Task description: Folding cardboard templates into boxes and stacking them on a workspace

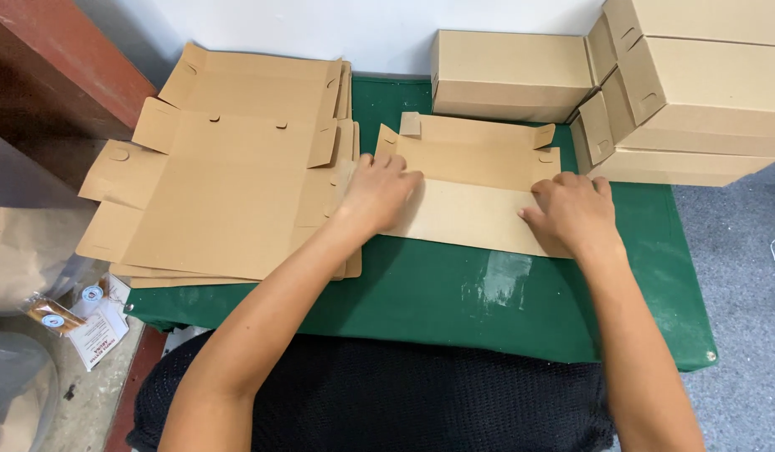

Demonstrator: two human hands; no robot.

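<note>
A flat brown cardboard box blank (471, 180) lies on the green table cover (437, 293), its far panel partly raised with small tabs at the corners. My left hand (377, 192) presses down on the blank's left end, fingers bent over the fold line. At the right end, my right hand (573, 213) rests on it in the same way, fingers curled on the fold. Both forearms reach in from the bottom of the view.
A stack of unfolded cardboard blanks (228, 176) lies to the left. Several assembled brown boxes (680, 92) stand at the back right, one more box (509, 75) behind the blank. Plastic bags and paper slips (86, 322) sit at lower left.
</note>
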